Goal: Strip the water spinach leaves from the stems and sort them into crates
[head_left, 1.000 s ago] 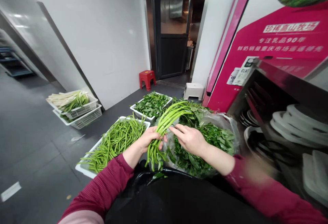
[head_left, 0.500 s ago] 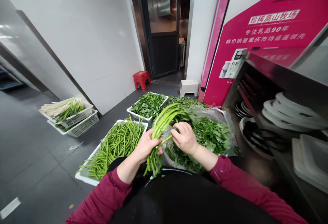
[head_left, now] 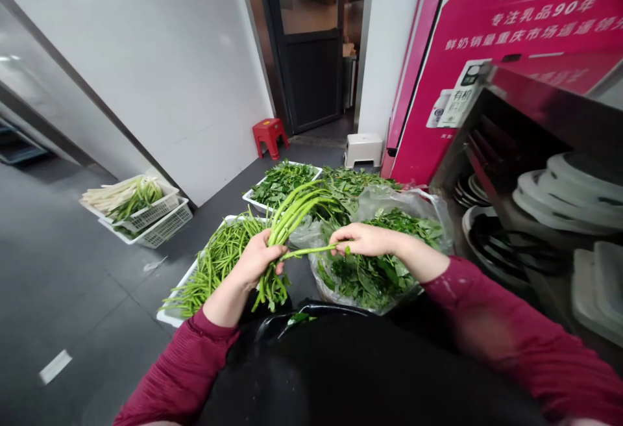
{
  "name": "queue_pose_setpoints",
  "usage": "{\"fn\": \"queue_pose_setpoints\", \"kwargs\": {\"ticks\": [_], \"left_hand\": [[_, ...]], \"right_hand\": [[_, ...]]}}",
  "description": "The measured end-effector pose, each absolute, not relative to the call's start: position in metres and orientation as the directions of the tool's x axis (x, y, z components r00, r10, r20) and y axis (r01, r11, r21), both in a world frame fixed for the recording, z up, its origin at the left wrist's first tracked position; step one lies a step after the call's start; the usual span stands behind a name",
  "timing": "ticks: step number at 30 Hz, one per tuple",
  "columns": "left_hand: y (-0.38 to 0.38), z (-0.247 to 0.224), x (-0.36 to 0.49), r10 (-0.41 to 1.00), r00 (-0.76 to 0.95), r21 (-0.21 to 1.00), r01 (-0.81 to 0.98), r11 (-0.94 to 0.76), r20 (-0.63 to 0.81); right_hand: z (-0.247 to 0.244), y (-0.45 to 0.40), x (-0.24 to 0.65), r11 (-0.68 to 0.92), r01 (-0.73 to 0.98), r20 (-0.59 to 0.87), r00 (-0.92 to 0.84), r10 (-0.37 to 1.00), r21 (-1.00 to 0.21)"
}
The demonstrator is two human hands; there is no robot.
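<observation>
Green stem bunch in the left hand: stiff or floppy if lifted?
The bunch probably flexes: its ends arch over beyond the left hand. A single stem seems fairly stiff, running nearly straight to the right hand. No tie shows, so stems may slip loose.

A: Green stems (head_left: 292,216), mid-frame?
B: Smooth skin, slight sheen.
A: Bag (head_left: 374,201), right of centre?
B: Thin clear plastic, crinkled, shiny on the creases.
A: Sleeves (head_left: 180,371), lower corners?
B: Cloth, matt, finely ribbed at lower left.
A: Black cover (head_left: 360,374), bottom centre?
B: Mostly matt; glossy, plastic-looking folds along top.
A: Red stool (head_left: 270,134), upper centre?
B: Smooth moulded plastic. Wall (head_left: 170,69) behind: smooth, glossy. Floor (head_left: 107,328): dull. Shelf (head_left: 549,111), right: reflective metal.
</observation>
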State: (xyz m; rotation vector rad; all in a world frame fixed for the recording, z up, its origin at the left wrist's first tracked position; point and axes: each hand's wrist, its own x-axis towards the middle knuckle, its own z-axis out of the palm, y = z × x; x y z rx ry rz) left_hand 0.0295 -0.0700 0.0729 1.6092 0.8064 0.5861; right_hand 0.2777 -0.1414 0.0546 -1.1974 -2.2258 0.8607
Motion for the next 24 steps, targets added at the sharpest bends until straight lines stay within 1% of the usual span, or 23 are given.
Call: {"fn": "queue_pose_setpoints", "kwargs": {"ticks": [1,2,5,8,11,13,14,16,17,20,22,23,24], "left_hand": [[-0.068,0.074,0.030,0.763,0.643,0.982,0.179,-0.067,-0.066],[-0.066,0.074,0.031,0.754,0.652,0.983,0.178,-0.054,-0.077],[-0.064,0.071,0.034,0.726,0.678,0.982,0.187,-0.019,-0.115],[-0.063,0.065,0.037,0.725,0.678,0.984,0.179,-0.007,-0.118],[-0.062,0.061,0.038,0.732,0.671,0.983,0.182,-0.010,-0.117],[-0.061,0.060,0.039,0.729,0.675,0.979,0.201,-0.032,-0.115],[-0.061,0.060,0.040,0.727,0.677,0.976,0.214,-0.046,-0.115],[-0.061,0.061,0.040,0.729,0.674,0.967,0.243,-0.070,-0.117],[-0.062,0.061,0.040,0.732,0.671,0.963,0.256,-0.081,-0.117],[-0.063,0.064,0.041,0.743,0.660,0.955,0.276,-0.104,-0.110],[-0.064,0.064,0.042,0.746,0.658,0.958,0.268,-0.103,-0.104],[-0.064,0.064,0.042,0.748,0.656,0.962,0.257,-0.096,-0.100],[-0.064,0.063,0.043,0.751,0.654,0.966,0.242,-0.090,-0.094]], "right_hand": [[0.057,-0.141,0.282,0.366,0.481,0.041,-0.561,0.826,-0.796],[0.059,-0.141,0.285,0.315,0.411,0.008,-0.598,0.802,-0.855],[0.054,-0.142,0.288,0.218,0.258,0.008,-0.629,0.778,-0.941],[0.043,-0.144,0.285,0.163,0.188,0.021,-0.593,0.805,-0.969],[0.037,-0.147,0.279,0.144,0.154,0.034,-0.561,0.827,-0.977],[0.039,-0.150,0.275,0.152,0.179,0.025,-0.563,0.826,-0.972],[0.041,-0.152,0.273,0.163,0.220,0.010,-0.565,0.825,-0.962],[0.049,-0.155,0.268,0.221,0.356,-0.014,-0.552,0.834,-0.908],[0.053,-0.157,0.266,0.268,0.440,-0.010,-0.534,0.845,-0.857],[0.062,-0.164,0.257,0.394,0.659,0.055,-0.472,0.880,-0.641],[0.059,-0.167,0.248,0.399,0.767,0.101,-0.407,0.908,-0.502],[0.054,-0.168,0.243,0.365,0.815,0.138,-0.341,0.930,-0.450],[0.047,-0.169,0.237,0.318,0.848,0.193,-0.258,0.947,-0.425]]}}
